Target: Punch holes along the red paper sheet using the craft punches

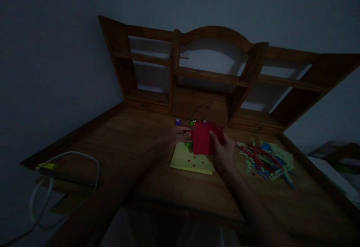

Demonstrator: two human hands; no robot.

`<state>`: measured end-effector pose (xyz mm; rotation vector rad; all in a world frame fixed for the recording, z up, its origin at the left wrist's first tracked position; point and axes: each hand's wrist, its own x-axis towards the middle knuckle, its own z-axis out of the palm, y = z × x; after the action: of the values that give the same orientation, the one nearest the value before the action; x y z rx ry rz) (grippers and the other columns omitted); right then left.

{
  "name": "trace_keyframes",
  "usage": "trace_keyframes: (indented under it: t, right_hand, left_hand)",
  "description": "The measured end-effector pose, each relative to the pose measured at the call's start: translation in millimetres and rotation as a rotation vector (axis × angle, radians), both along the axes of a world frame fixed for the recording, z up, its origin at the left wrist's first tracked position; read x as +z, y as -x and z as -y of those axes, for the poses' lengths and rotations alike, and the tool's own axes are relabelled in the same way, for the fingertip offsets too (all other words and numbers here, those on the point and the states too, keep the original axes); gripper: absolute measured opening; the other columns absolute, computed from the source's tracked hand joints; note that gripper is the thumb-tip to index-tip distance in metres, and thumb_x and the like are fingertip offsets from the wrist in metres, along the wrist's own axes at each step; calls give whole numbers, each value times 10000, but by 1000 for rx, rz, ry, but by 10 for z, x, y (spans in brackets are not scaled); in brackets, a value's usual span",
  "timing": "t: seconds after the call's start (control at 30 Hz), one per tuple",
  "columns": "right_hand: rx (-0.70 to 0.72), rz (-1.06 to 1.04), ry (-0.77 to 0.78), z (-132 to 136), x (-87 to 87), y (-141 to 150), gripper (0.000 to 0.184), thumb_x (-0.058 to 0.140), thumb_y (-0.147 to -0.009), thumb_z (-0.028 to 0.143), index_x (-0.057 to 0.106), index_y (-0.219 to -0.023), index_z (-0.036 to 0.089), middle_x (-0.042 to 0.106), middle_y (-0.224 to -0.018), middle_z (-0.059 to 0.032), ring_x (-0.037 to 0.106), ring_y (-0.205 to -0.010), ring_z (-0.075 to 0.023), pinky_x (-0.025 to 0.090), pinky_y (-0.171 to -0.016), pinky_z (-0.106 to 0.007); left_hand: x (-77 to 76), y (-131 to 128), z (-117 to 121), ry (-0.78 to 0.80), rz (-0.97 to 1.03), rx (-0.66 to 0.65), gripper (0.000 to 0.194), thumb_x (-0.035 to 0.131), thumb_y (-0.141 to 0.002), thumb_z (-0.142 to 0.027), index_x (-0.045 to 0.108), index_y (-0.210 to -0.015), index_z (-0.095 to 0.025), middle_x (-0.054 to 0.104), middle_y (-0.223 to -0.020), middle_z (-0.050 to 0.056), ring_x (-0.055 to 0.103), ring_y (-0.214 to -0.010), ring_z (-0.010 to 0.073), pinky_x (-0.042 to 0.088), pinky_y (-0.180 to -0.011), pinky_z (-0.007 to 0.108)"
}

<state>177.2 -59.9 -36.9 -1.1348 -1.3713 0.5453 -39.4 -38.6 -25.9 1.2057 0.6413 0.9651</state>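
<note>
My right hand [225, 154] grips a flat red square panel [203, 142], thumb across its face and fingers behind it. Small marks or holes run along the panel's upper edge. At the panel's left side, my left hand [181, 134] pinches a small red piece [191, 133]; whether it is joined to the panel I cannot tell. Below the panel lies a pale yellow block [182, 160] with small red marks on top. A bright green bit [188, 145] shows between the hands, partly hidden.
Behind the hands stand a purple figure [177, 122] with a round eye and a green one [192, 123]. A pile of red, blue and pale green strips [266, 158] lies to the right. A wooden shelf [209, 77] backs the desk; a white cable [97, 164] loops at left.
</note>
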Motion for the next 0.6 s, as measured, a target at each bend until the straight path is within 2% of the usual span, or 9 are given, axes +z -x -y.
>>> trace_keyframes:
  t: [0.3, 0.6]
  right_hand:
    - [22, 50, 1, -4, -68, 7, 340, 610, -837, 475, 724, -983, 189, 726, -844, -42, 617, -706, -195, 482, -625, -285]
    - [63, 64, 26, 18, -67, 25, 353, 610, -837, 485, 723, -992, 189, 731, -868, -54, 633, -712, -202, 496, -635, -305]
  left_hand:
    - [-50, -15, -42, -10, -37, -21, 361, 810, -677, -324, 690, -928, -93, 721, -906, 115, 667, -787, 176, 494, -765, 284]
    - [-166, -61, -57, -67, -49, -24, 388, 761, -727, -372, 693, -1026, -135, 706, -1013, 127, 670, -824, 197, 505, -763, 301]
